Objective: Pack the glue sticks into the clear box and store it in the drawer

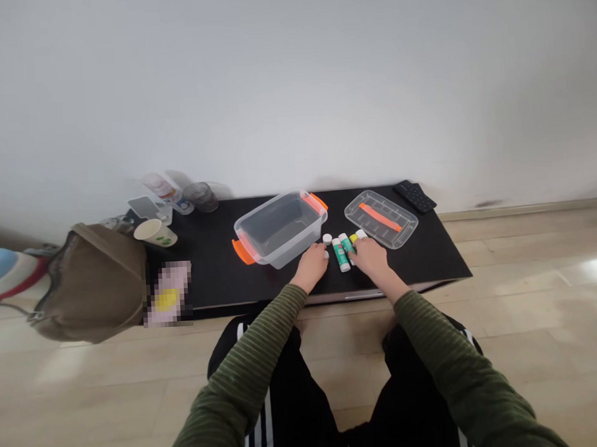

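Observation:
On the black cabinet top, several glue sticks lie together between my hands: a green-and-white glue stick (pixel 340 256), another green one (pixel 346 241) beside it, and one with a yellow part (pixel 354 238). My left hand (pixel 311 266) has its fingers curled by a small white end (pixel 326 255); most of what it touches is hidden. Just beyond, a white round cap or stick end (pixel 327 238) shows. My right hand (pixel 371 256) closes over the right-hand glue sticks, its fingers covering part of them. To the left stands a clear plastic box (pixel 280 254) with orange latches, lid off.
The clear lid (pixel 404 234) with an orange handle lies at right, near a black dotted object (pixel 415 196). A paper cup (pixel 153 233), a glass (pixel 201 197), a spray can (pixel 169 192) and a brown bag (pixel 96 281) stand left. The wall (pixel 291 84) rises behind.

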Demonstrator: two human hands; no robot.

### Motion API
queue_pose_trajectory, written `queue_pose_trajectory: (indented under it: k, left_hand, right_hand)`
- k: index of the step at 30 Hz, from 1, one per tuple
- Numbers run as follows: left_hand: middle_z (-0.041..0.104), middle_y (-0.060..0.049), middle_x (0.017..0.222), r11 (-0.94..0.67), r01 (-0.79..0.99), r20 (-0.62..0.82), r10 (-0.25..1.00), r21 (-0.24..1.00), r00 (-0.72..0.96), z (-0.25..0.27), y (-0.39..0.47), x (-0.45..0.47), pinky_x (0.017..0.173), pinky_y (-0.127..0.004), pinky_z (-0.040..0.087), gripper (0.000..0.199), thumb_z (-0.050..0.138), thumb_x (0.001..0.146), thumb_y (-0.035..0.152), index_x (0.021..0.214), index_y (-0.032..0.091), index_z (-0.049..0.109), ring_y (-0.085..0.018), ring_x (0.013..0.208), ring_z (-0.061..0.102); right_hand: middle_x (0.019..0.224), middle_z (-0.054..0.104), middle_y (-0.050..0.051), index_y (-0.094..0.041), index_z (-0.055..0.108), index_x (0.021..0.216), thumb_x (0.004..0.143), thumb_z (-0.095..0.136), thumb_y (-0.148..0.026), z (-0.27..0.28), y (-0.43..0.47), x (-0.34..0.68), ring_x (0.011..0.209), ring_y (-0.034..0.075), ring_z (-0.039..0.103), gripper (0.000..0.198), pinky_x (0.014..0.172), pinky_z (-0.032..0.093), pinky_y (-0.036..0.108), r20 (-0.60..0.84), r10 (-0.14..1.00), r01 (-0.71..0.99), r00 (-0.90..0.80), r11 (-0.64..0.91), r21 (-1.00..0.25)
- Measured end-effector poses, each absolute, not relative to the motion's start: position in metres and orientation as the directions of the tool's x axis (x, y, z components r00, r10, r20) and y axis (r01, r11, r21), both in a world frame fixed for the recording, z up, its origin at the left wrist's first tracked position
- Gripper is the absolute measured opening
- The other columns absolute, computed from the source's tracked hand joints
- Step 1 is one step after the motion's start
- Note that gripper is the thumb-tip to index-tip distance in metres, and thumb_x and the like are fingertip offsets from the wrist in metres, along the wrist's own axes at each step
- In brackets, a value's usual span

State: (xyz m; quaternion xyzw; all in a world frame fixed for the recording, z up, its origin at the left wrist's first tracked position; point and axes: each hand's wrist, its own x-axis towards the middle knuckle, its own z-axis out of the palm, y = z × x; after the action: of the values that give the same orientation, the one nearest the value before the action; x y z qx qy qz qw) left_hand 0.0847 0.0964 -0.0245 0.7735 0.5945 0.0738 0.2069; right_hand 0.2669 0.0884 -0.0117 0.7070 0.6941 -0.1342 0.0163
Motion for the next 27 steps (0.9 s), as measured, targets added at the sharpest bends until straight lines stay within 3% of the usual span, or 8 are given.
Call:
queue_pose_trajectory:
  k: [5,9,11,14,16,19,27]
  left_hand:
    - [0.064,-0.016,0.119,-0.197,0.86,-0.081,0.961,0.471,0.264,-0.022,0.098,0.081,0.1,-0.036,0.047,0.031,0.051,0.09,0.012,0.119,0.012,0.064,-0.027,0.11,0.064]
    - [0.066,-0.016,0.117,-0.134,0.766,-0.046,0.977,0.629,0.209,-0.023,0.104,0.077,0.103,-0.041,0.046,0.025,0.055,0.089,0.012,0.112,0.014,0.065,-0.027,0.112,0.064]
    - [0.068,-0.013,0.109,-0.025,0.634,-0.091,0.985,0.773,0.149,-0.025,0.108,0.078,0.099,-0.04,0.05,0.016,0.057,0.09,0.016,0.104,0.016,0.064,-0.026,0.106,0.066]
    - [0.069,-0.009,0.095,0.272,0.281,-0.303,0.95,0.92,0.073,-0.027,0.114,0.082,0.082,-0.036,0.058,0.006,0.058,0.093,0.022,0.096,0.017,0.058,-0.02,0.083,0.07]
    - [0.068,-0.008,0.093,0.425,0.038,-0.427,0.902,0.904,0.068,-0.026,0.116,0.084,0.075,-0.035,0.059,0.007,0.056,0.095,0.024,0.093,0.017,0.054,-0.017,0.075,0.07]
    - [0.069,-0.008,0.095,0.492,-0.193,-0.478,0.871,0.849,0.114,-0.022,0.116,0.085,0.078,-0.034,0.06,0.011,0.058,0.095,0.025,0.091,0.017,0.052,-0.016,0.078,0.071]
    - [0.07,-0.007,0.084,0.44,-0.315,-0.391,0.897,0.841,0.208,-0.011,0.109,0.086,0.078,-0.032,0.06,0.012,0.059,0.095,0.026,0.091,0.015,0.057,-0.016,0.076,0.072]
  right_hand:
    - [0.123,0.064,0.016,-0.017,0.07,0.111,0.096,0.052,-0.042,-0.015,0.09,0.258,0.115,0.029,0.059,0.034,0.083,0.049,0.035,-0.235,0.971,0.989,0.034,-0.066,-0.13]
    - [0.121,0.066,0.015,-0.017,0.071,0.109,0.095,0.053,-0.042,-0.012,0.089,0.258,0.113,0.028,0.062,0.034,0.08,0.049,0.033,-0.206,0.978,0.986,0.043,-0.074,-0.148]
    - [0.119,0.068,0.014,-0.018,0.071,0.108,0.095,0.053,-0.044,-0.008,0.088,0.262,0.109,0.027,0.064,0.034,0.079,0.048,0.032,-0.188,0.98,0.978,0.058,-0.094,-0.187]
    - [0.112,0.071,0.011,-0.021,0.071,0.107,0.093,0.055,-0.045,-0.001,0.085,0.27,0.102,0.026,0.067,0.032,0.077,0.046,0.03,-0.172,0.981,0.954,0.09,-0.134,-0.267]
    - [0.104,0.074,0.008,-0.023,0.071,0.108,0.092,0.058,-0.044,0.001,0.08,0.276,0.099,0.025,0.069,0.029,0.077,0.046,0.029,-0.151,0.984,0.934,0.097,-0.142,-0.328]
    - [0.094,0.075,0.006,-0.022,0.07,0.109,0.092,0.06,-0.04,-0.001,0.071,0.281,0.093,0.023,0.07,0.027,0.077,0.045,0.028,-0.092,0.995,0.904,0.049,-0.083,-0.419]
    - [0.11,0.073,0.006,-0.023,0.068,0.114,0.089,0.066,-0.028,-0.004,0.059,0.281,0.097,0.022,0.068,0.025,0.081,0.049,0.03,0.106,0.989,0.862,-0.105,0.144,-0.486]
